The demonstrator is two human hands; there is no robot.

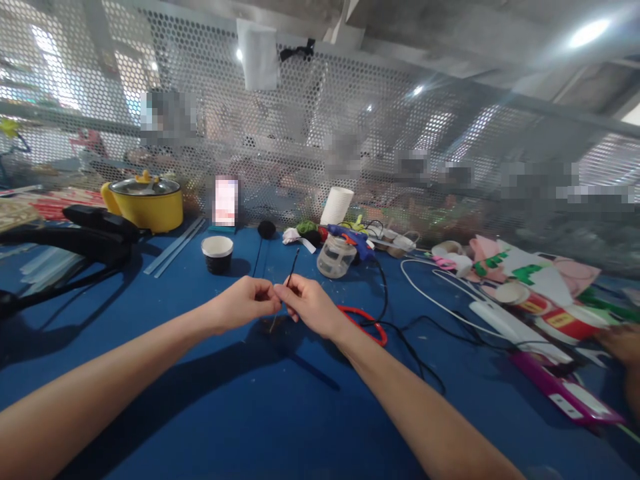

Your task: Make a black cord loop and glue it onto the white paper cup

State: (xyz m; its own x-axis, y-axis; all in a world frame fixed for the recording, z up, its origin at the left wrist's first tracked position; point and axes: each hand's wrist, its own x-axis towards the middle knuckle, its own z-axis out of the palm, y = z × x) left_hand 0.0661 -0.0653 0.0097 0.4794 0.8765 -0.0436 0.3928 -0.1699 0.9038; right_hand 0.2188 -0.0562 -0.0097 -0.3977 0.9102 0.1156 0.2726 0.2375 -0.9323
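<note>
My left hand (246, 303) and my right hand (311, 304) meet fingertip to fingertip above the blue table (200, 400). Both pinch a thin dark stick or wire (292, 268), which rises from between the fingers and leans to the right; a short piece hangs below them. Just right of my right hand a red loop (373, 321) lies flat on the table. A blue glue gun (354, 239) rests behind it on a clear glass jar (336, 257), its black cord (400, 333) trailing toward me.
A black paper cup (217, 253) and a yellow pot (145, 203) stand at the back left, glue sticks (175, 247) between them. A white power strip (505, 323), coloured paper and a purple case (565, 393) crowd the right. Another person's hand (623, 343) shows at the right edge. A perforated metal screen (320, 133) closes the back.
</note>
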